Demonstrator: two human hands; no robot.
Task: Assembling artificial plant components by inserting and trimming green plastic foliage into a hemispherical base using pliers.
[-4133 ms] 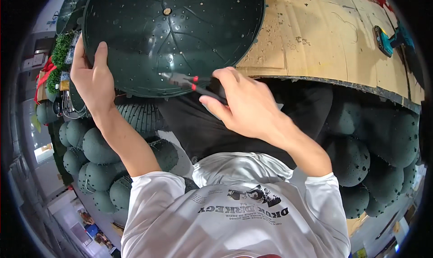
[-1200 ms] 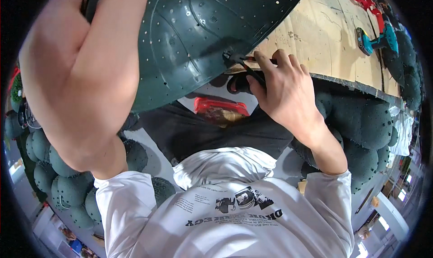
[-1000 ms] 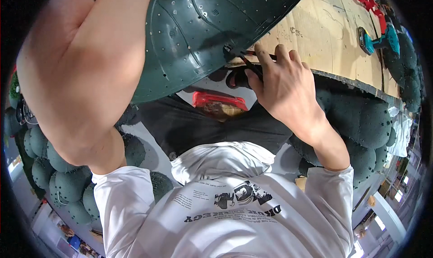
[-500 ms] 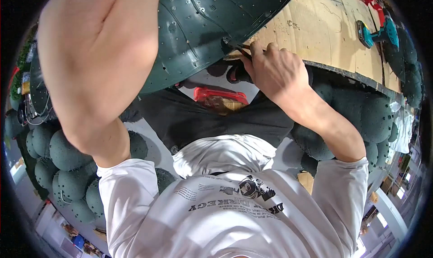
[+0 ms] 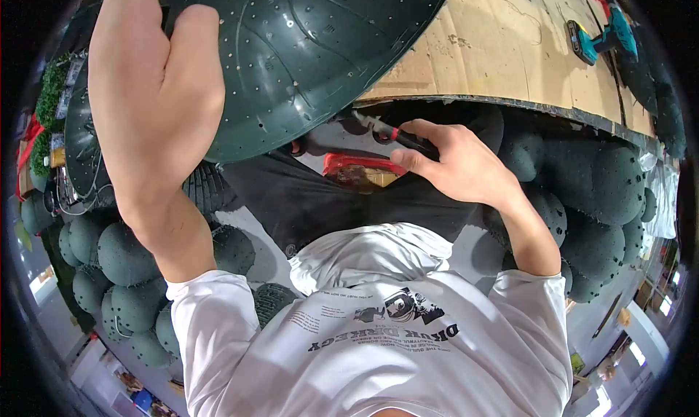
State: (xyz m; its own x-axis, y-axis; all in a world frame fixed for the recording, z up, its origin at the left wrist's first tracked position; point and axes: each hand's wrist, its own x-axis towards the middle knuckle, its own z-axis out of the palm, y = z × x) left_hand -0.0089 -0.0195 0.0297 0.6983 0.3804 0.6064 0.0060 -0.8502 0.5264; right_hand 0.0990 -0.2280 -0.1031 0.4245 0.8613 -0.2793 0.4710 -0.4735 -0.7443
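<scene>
A large dark green plastic shell [image 5: 291, 53], round-edged and dotted with small holes, is tilted at the upper middle. My left hand [image 5: 156, 104] is raised close to the camera at the shell's left side. Its thumb shows in front of the shell, but its fingers run out of the top of the picture, so its grip is hidden. My right hand [image 5: 462, 162] is closed around black-handled pliers [image 5: 419, 142] with red bands. The metal jaws point left, just off the shell's lower rim. A small dark bit shows at their tip; I cannot make it out.
A cardboard-covered table [image 5: 502, 53] curves across the upper right, with a teal cordless drill [image 5: 604, 38] on it. Dark green knobbly domes [image 5: 124, 253] are piled left, and more domes [image 5: 597, 184] sit right under the table. A red-rimmed container [image 5: 357, 171] lies below, between my legs.
My right hand and the pliers have come down, off the shell's rim, toward me. The shell has shifted up and left in the picture, and the whole view has tilted slightly.
</scene>
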